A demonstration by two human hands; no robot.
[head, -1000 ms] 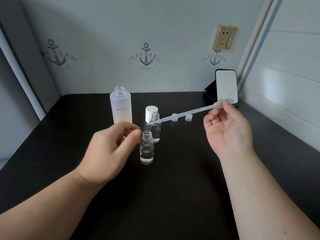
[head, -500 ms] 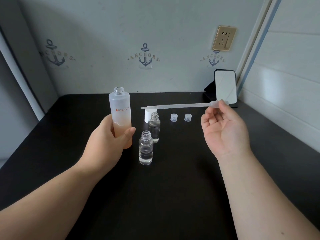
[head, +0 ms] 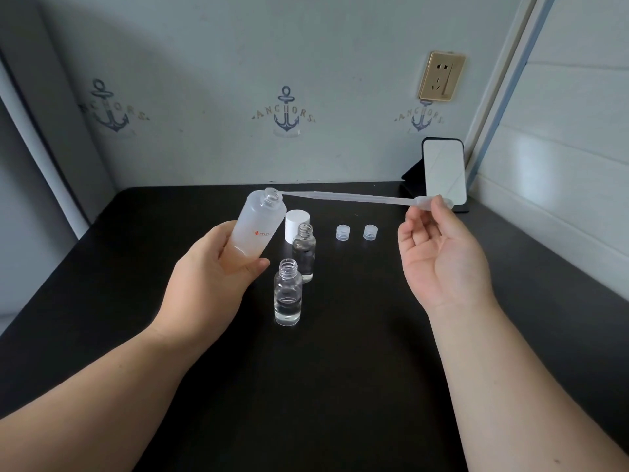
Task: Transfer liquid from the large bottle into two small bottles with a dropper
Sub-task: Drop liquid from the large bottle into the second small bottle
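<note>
My left hand (head: pixel 211 277) grips the large frosted bottle (head: pixel 260 224), lifted off the table and tilted to the right, its neck uncapped. My right hand (head: pixel 442 260) pinches the bulb of a long clear plastic dropper (head: pixel 354 198) between thumb and forefinger. The dropper lies nearly level and its tip sits at the large bottle's mouth. Two small clear glass bottles stand uncapped on the black table (head: pixel 340 386): the near one (head: pixel 288 294) holds some clear liquid, the far one (head: pixel 304 252) is behind it.
A white cap (head: pixel 296 226) stands behind the far small bottle. Two small clear caps (head: pixel 343 232) (head: pixel 370 232) lie to the right. A phone (head: pixel 443 173) leans on a stand at the back right corner, under a wall socket (head: pixel 441 76).
My left hand took hold of the large bottle, lifted it and tilted it rightward. My right hand swung the dropper left and up, bringing its tip to the bottle's mouth.
</note>
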